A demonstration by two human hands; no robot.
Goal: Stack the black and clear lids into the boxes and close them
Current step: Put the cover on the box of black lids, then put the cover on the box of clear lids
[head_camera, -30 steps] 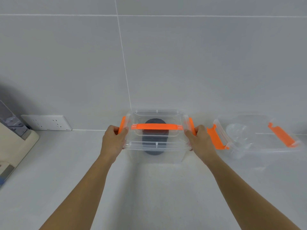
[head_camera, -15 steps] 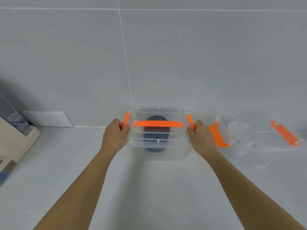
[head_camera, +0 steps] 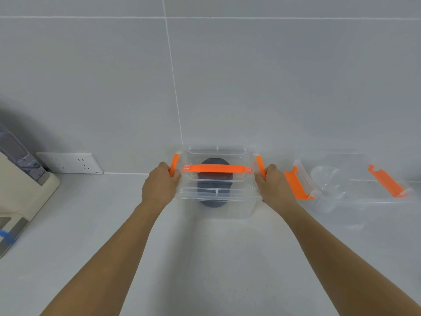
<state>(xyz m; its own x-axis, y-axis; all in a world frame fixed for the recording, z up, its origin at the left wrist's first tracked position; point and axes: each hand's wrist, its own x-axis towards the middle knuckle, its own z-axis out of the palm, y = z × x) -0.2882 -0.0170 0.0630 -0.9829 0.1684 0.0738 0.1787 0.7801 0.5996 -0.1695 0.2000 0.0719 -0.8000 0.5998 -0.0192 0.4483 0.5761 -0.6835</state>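
A clear plastic box (head_camera: 230,208) with its cover and orange carry handle (head_camera: 217,168) on stands against the wall, holding a stack of black lids (head_camera: 214,190). My left hand (head_camera: 159,185) grips the orange latch (head_camera: 174,164) on its left end. My right hand (head_camera: 274,187) grips the orange latch (head_camera: 260,164) on its right end. To the right a second clear box (head_camera: 364,201) stands with both orange latches (head_camera: 297,187) flipped outward; clear lids (head_camera: 325,179) show inside it.
A white wall socket (head_camera: 70,163) sits low on the tiled wall at the left. A beige appliance (head_camera: 20,201) with blue tape fills the left edge of the white counter (head_camera: 205,258).
Both hands stay at the ends of the left box, and the latches now stand more upright against its sides. The view has shifted slightly.
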